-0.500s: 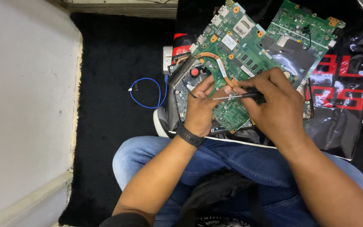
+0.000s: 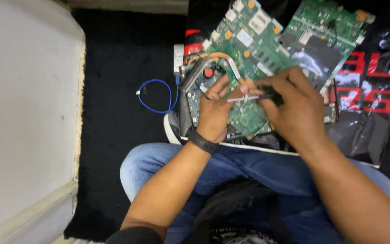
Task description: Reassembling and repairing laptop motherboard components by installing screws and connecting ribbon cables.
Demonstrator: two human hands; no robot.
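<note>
black carpet (image 2: 113,149) | blue cable (image 2: 156,96) | black plastic bag (image 2: 366,117)

An informal electronics repair spot: bare circuit boards (image 2: 253,49) on a black floor mat (image 2: 118,113).

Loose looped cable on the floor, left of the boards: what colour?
Blue, with a small white connector at one end. The cable lies on the black mat; head view shows it.

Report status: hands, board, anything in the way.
Left hand steadies the green circuit board. Right hand grips a slim screwdriver, tip at left fingertips. Second board alongside; blue cable lies apart.
</note>
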